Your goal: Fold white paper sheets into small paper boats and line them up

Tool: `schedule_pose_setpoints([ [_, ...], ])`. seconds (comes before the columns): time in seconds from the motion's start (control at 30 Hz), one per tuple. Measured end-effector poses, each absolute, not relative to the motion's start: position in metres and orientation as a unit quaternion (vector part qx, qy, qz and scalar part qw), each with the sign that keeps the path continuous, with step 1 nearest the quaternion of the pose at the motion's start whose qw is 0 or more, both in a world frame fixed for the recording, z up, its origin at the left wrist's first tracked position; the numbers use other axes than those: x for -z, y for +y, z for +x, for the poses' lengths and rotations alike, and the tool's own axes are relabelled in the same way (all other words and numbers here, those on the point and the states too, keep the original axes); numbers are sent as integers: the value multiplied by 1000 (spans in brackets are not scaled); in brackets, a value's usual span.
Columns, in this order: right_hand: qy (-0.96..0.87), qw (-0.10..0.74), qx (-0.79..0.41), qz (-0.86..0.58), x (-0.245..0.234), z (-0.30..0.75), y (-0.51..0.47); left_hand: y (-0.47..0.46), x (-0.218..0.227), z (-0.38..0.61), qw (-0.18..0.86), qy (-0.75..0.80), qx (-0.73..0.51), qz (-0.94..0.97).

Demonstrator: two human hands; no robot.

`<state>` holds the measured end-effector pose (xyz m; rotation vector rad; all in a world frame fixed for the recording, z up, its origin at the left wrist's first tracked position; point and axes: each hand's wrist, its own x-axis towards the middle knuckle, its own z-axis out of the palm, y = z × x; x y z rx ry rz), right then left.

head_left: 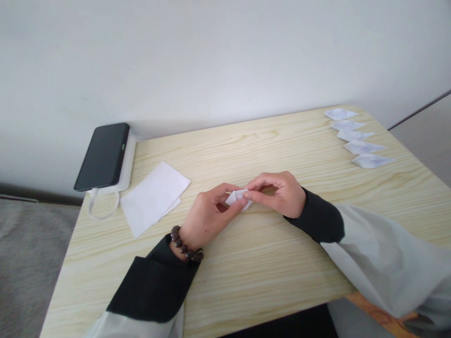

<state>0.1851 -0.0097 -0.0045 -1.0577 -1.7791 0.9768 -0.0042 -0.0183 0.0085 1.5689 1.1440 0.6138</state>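
A small folded piece of white paper (235, 197) is held between both hands above the middle of the table. My left hand (207, 213) pinches its left and lower side between thumb and fingers, with a dark bead bracelet round the wrist. From the right, my right hand (278, 191) pinches the paper's right end with thumb and forefinger. The fingers cover part of the paper, so its full shape is hidden. At the far right lie several folded white paper boats (364, 147), lined up in a column with pointed ends.
White paper sheets (155, 199) lie to the left of my hands. A black phone-like device (104, 157) rests on a white block at the back left, with a white cable (92, 204) looping onto the wooden table (246, 281). A white wall (225, 61) borders the back edge.
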Motion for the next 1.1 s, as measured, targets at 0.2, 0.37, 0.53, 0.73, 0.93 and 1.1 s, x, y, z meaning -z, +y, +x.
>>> schedule_pose_setpoints([
  [0.2,-737,404,-344,-418,3,185,-11,-15,-13,-5,504,485,-272,661],
  [0.37,-763,388,-328,-400,0,185,-11,-14,-14,-7,423,501,-280,701],
  [0.53,-754,385,-326,-421,0,185,-12,-15,-13,-6,438,495,-275,698],
  [0.73,-724,412,-327,-446,4,178,-5,-10,-9,-6,430,510,-307,679],
  [0.93,-703,445,-299,-467,8,171,9,5,-5,-1,397,511,-342,681],
  [1.1,-710,422,-326,-459,7,172,11,3,-5,-2,422,503,-331,678],
])
